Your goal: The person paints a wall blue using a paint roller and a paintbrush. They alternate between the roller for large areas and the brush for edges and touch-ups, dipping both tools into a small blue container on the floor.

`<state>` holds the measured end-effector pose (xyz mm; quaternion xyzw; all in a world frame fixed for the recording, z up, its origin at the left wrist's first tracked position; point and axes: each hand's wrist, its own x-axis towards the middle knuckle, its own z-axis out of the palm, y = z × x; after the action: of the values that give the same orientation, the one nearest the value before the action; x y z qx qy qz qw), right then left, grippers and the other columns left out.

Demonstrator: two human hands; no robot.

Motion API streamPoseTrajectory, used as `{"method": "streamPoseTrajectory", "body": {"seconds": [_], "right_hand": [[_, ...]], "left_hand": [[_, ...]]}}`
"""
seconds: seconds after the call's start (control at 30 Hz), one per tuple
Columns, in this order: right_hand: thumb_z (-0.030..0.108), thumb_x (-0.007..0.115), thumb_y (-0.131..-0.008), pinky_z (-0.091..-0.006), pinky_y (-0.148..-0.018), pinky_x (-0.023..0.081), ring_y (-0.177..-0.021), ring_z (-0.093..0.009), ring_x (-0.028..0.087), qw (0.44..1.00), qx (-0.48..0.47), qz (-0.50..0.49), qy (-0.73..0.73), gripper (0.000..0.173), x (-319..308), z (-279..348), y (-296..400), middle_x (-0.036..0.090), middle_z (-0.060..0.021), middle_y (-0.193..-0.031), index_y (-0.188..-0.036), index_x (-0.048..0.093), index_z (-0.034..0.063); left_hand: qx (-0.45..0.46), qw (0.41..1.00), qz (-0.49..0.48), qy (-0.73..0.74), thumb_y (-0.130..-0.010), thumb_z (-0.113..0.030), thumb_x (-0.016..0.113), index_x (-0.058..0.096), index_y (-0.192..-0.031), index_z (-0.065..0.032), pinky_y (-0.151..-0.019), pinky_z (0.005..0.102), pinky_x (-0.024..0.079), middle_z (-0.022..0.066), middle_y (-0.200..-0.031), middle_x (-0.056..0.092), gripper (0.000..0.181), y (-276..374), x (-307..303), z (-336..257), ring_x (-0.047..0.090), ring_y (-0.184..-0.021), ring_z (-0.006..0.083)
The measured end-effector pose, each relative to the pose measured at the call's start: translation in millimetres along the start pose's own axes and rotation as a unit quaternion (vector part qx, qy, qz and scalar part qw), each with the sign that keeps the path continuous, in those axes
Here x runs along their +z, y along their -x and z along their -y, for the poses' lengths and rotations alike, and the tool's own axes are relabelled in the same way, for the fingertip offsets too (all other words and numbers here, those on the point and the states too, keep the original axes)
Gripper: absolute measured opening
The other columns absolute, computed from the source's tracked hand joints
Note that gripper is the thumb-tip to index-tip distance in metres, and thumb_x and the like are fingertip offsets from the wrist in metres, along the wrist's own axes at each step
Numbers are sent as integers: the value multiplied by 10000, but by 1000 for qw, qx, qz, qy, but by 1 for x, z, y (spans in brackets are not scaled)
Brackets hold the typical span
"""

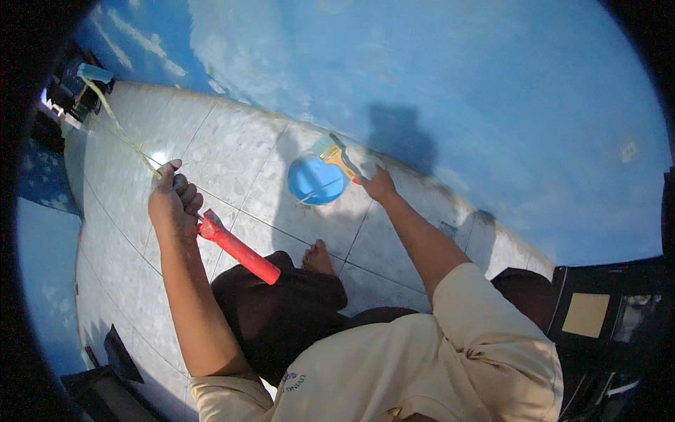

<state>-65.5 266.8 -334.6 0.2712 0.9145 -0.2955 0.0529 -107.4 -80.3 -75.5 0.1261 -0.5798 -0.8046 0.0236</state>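
Observation:
My left hand (pixel 174 198) is closed around the thin rod of a paint roller. Its red handle (pixel 240 253) sticks out below my fist, and the paint-crusted rod (pixel 118 124) runs up left to what looks like a blue roller head (pixel 95 72). In my right hand (pixel 378 184) is a flat paintbrush (pixel 337 155) with a wooden, red-tipped handle, a metal ferrule and pale blue bristles. The bristles are at the upper right rim of a round container of blue paint (pixel 308 185), where a thin stick (pixel 321 191) lies across. Whether they touch it, I cannot tell.
A light blue wall (pixel 474 79), patchy at the left, meets the pale tiled floor (pixel 227 142) just beyond the container. My bare foot (pixel 318 258) is near the container. Dark furniture (pixel 606 295) stands at the right. Dark objects (pixel 113 380) lie at the lower left.

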Motion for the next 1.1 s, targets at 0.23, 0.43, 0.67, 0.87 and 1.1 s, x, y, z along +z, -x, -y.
{"method": "streamPoseTrajectory", "body": {"seconds": [0.23,0.43,0.67,0.87,1.1], "right_hand": [[509,626,-712,-375,-992,330,-1205,-337,400,996,34,-8,-78,878,76,-15,-64,421,-269,-1266,-1315,303,-42],[291,667,-757,-351,-649,515,-737,-266,625,997,18,35,-67,413,99,-37,-94,620,-177,-834,-981,601,-50],[195,665,-773,-284,-500,465,-574,-141,559,963,-50,16,-264,282,22,-1,-55,594,-86,-696,-872,620,-65],[194,643,-794,-249,-522,444,-573,-113,528,929,-103,32,-353,242,-41,35,-38,573,-49,-677,-869,633,-36],[300,603,-774,-364,-597,460,-609,-245,588,958,-223,-40,-173,288,-22,80,-50,614,-135,-689,-787,636,14]], "left_hand": [[78,994,-73,-31,-919,-180,407,499,-937,-42,-364,211,169,-61,-535,273,167,-19,-10,-3,211,-412,41],[107,991,-67,-52,-915,-182,427,513,-977,-28,-374,208,164,-67,-530,255,187,-16,-4,-4,206,-415,32],[101,990,-84,-60,-918,-189,432,515,-1000,-24,-372,210,168,-64,-535,257,202,-22,-12,-1,211,-415,36],[99,992,-76,-25,-921,-203,439,512,-1014,-24,-367,211,176,-63,-534,262,215,-25,-18,-2,212,-413,42],[117,991,-70,-14,-922,-177,420,511,-992,-7,-371,203,175,-63,-536,258,206,-20,-12,-3,204,-423,33]]}}
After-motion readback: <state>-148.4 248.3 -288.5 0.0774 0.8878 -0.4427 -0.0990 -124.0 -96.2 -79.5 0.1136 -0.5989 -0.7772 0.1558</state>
